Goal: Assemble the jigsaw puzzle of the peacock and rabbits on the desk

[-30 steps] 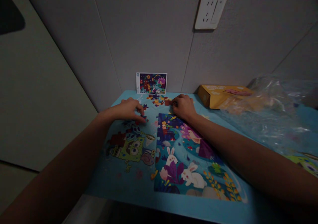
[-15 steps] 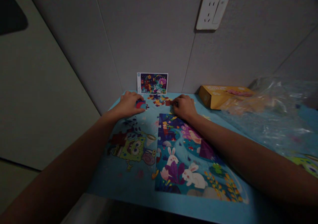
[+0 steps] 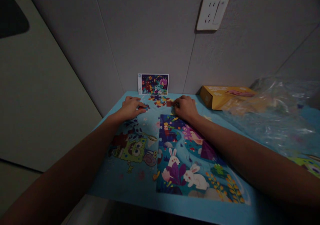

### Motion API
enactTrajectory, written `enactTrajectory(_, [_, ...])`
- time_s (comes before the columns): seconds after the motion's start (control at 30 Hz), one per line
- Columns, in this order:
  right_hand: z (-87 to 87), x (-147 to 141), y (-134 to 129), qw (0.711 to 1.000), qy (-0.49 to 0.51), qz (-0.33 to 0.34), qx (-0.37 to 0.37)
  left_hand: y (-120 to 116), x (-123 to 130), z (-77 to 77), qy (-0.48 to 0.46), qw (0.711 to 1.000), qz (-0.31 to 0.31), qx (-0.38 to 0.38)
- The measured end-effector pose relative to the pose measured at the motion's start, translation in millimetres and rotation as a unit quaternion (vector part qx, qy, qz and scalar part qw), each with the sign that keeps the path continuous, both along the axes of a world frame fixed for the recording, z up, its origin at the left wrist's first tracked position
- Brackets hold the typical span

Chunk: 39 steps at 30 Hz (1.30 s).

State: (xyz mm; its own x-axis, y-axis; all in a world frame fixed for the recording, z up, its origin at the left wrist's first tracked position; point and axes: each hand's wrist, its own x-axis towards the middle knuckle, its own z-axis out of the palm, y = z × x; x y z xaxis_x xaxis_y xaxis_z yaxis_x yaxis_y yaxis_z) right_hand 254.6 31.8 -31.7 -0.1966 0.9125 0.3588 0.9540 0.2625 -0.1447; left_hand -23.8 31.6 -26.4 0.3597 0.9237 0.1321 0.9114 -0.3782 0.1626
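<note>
My left hand (image 3: pixel 131 108) is low over the far left of the table, its thumb and fingers closed about a small red and blue puzzle piece (image 3: pixel 146 108) that lies nearly flat and is partly covered. Opposite it, my right hand (image 3: pixel 185 107) pinches a reddish-brown puzzle piece (image 3: pixel 169 103) at its right edge. Between the hands and a little beyond them is a pile of loose puzzle pieces (image 3: pixel 159 101). A partly assembled jigsaw puzzle (image 3: pixel 185 161) with white rabbits and a stream spreads below my right hand, and my right forearm hides some of its right side.
A picture card (image 3: pixel 153 84) leans on the wall behind the pile. To the right stand a yellow box (image 3: pixel 225 97) and a crumpled clear plastic bag (image 3: pixel 270 118). The blue table cover (image 3: pixel 135 188) carries printed cartoon figures. Dark red and blue pieces (image 3: pixel 120 140) lie by my left forearm.
My left hand has come down slightly, and the red and blue puzzle piece has tipped from facing me to nearly flat. My right hand stays in place with the brown piece.
</note>
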Motion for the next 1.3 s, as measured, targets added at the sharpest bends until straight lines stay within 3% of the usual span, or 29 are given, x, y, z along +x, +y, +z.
enactTrajectory(1.3, [-0.9,0,2,1.0,-0.008,-0.004,0.002,-4,1,9.8,0.028,1.0,-0.005,-0.005])
